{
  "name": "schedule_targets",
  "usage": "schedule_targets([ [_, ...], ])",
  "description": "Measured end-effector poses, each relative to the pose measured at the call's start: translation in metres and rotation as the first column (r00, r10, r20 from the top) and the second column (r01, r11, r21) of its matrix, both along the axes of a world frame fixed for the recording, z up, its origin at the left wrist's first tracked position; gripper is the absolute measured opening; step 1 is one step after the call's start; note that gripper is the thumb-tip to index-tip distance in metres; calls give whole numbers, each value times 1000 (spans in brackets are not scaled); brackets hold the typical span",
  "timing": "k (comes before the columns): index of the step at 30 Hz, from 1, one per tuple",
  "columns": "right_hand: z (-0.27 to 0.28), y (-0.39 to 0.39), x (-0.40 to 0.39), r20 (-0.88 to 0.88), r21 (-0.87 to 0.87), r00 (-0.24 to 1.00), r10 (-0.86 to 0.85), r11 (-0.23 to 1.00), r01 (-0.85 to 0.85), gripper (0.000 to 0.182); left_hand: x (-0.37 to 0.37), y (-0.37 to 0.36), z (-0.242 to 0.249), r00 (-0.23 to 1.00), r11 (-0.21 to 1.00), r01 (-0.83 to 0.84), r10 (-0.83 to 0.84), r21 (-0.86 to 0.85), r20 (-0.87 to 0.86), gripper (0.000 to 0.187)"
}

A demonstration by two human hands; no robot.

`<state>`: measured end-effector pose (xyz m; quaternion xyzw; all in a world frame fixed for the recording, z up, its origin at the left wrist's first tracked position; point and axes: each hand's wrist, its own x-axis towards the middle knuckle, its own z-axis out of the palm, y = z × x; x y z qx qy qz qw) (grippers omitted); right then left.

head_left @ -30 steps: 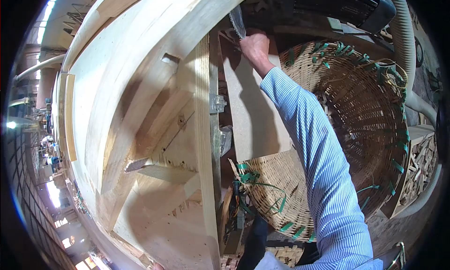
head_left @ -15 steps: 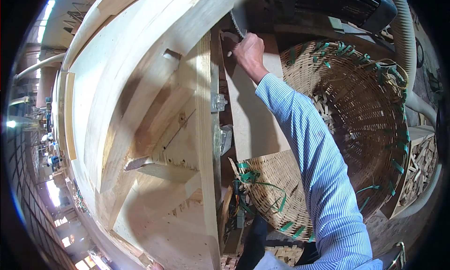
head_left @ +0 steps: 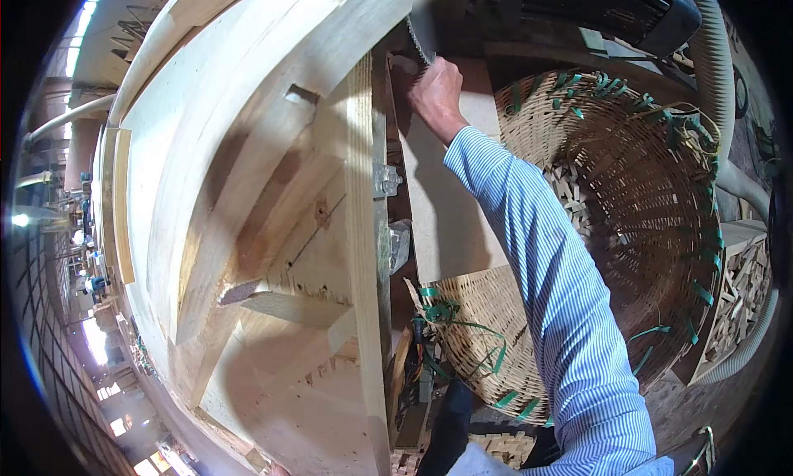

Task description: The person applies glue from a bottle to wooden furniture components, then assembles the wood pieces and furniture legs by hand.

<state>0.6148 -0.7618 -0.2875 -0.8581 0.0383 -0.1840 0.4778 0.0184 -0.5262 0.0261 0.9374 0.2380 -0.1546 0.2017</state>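
My right hand (head_left: 438, 92) is closed at the far end of a flat pale board (head_left: 454, 228), right beside a toothed saw blade (head_left: 420, 40). Whatever its fingers grip, if anything, cannot be made out. To its left lies a large wooden frame (head_left: 273, 170) of joined pale timbers, with a square mortise cut in one piece. Only a sliver of skin, seemingly my left hand (head_left: 278, 469), shows at the bottom edge by the worktop; its fingers are hidden.
A big woven basket (head_left: 661, 178) with green ties stands at the right, small wood offcuts (head_left: 568, 191) inside it. Behind are a dark machine housing (head_left: 595, 9) and a ribbed hose (head_left: 712, 71). More offcuts fill a wooden crate (head_left: 731, 307) at far right.
My right hand and forearm have shifted slightly left. A small pale bit beside the hand no longer shows. The wooden frame looks almost the same.
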Motion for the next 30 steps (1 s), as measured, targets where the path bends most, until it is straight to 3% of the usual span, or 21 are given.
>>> schedule_targets([
  [12,3,0,-1,30,21,999,30,999,-31,23,6,-7,6,974,974,-224,221,-38,-57,72],
  [15,4,2,0,48,22,998,36,999,-37,22,-1,0,3,988,990,-144,144,-7,-48,65],
  [30,-2,1,0,29,-17,1000,4,1000,-4,24,12,-12,6,980,982,-190,189,-4,-64,54],
])
